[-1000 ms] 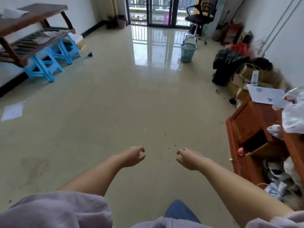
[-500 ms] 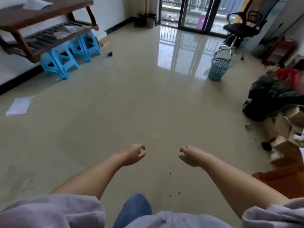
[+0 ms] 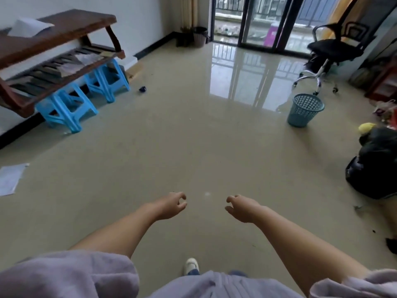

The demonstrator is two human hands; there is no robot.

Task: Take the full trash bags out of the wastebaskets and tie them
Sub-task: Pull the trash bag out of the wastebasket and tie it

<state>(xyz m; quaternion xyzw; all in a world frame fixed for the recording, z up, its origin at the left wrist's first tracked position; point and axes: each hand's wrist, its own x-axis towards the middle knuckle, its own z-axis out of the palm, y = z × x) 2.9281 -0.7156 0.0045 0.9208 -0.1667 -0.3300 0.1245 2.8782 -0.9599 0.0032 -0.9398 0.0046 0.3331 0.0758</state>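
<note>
Hands hang out in front of the person over bare floor (image 3: 193, 151), both holding nothing. Left hand (image 3: 170, 205), at about 6 o'clock in the head view, has its fingers loosely curled with thumb and forefinger tips nearly meeting. Right hand (image 3: 241, 208), just to its right and apart from it, is likewise loosely curled, fingers drooping downward.

Teal mesh wastebasket (image 3: 304, 110) stands upright on the floor at roughly 2 o'clock, well apart from both hands; whether it holds a bag cannot be told. Close behind it sits a black office chair (image 3: 332, 50) on a chrome base. A second, darker wastebasket (image 3: 200, 36) stands at 12 o'clock beside the glass sliding door (image 3: 255, 20). A black trash bag (image 3: 374, 164) lies slumped on the floor at 3 o'clock, with something yellow just above it.

At 10 o'clock, a brown wooden rack (image 3: 55, 59) rests on blue plastic stools (image 3: 71, 108) along the wall. A sheet of paper (image 3: 11, 178) lies on the floor at 9 o'clock; any writing on it is too faint to read. One white shoe (image 3: 191, 264) shows at 6 o'clock.
</note>
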